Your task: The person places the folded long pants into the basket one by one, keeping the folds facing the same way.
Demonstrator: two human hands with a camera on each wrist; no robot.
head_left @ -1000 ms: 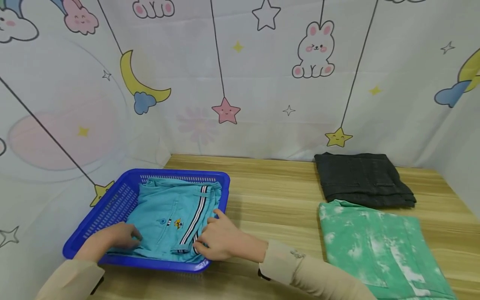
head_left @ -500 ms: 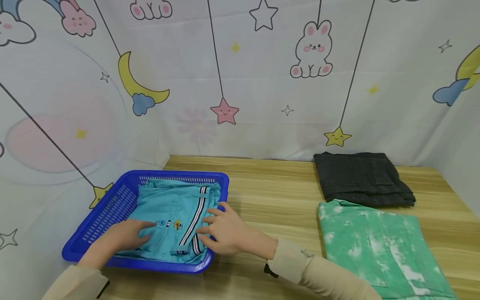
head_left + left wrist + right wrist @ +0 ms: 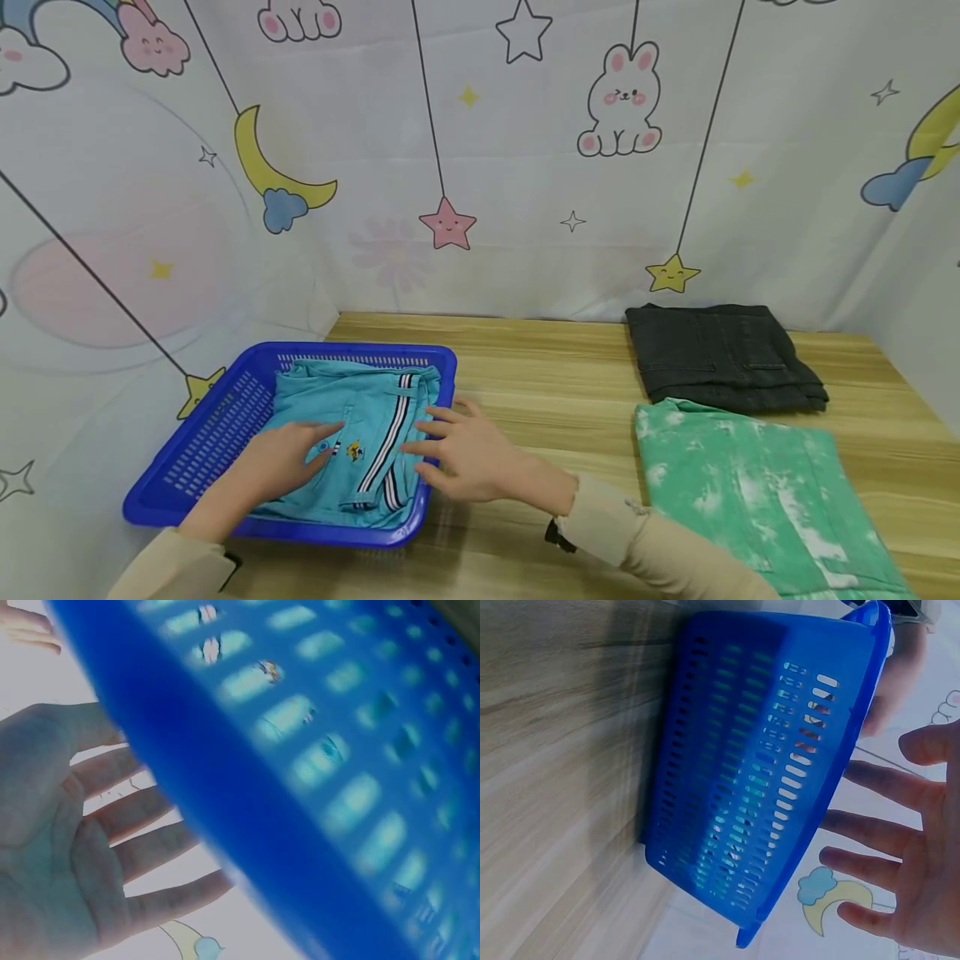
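A blue plastic basket [image 3: 322, 533] with slotted walls sits on the wood-grain desk [image 3: 540, 392], toward the left in the head view, and a folded teal garment [image 3: 322, 392] lies inside it, nearer the basket's right side. The garment shows a black-and-white striped trim [image 3: 396, 423], a small button and a little embroidered figure [image 3: 355, 451]. The person's left hand [image 3: 281, 458] is over the garment, its fingers stretched loosely toward the button and holding nothing. The right hand [image 3: 468, 454] is at the basket's right rim with its fingers spread and extended toward the trim, also gripping nothing; whether the fingertips of either hand actually touch the cloth is hard to tell from these angles. Both wrist views show the fingers apart beside the basket rim, with bits of teal visible through the slots. Each arm wears a beige sleeve [image 3: 615, 533]. On the right of the desk, well apart from the basket, a folded black garment [image 3: 712, 354] lies just behind a folded green garment [image 3: 750, 492] with white blotches. Behind the desk hangs a white curtain [image 3: 517, 158] printed with stars, moons and a rabbit.
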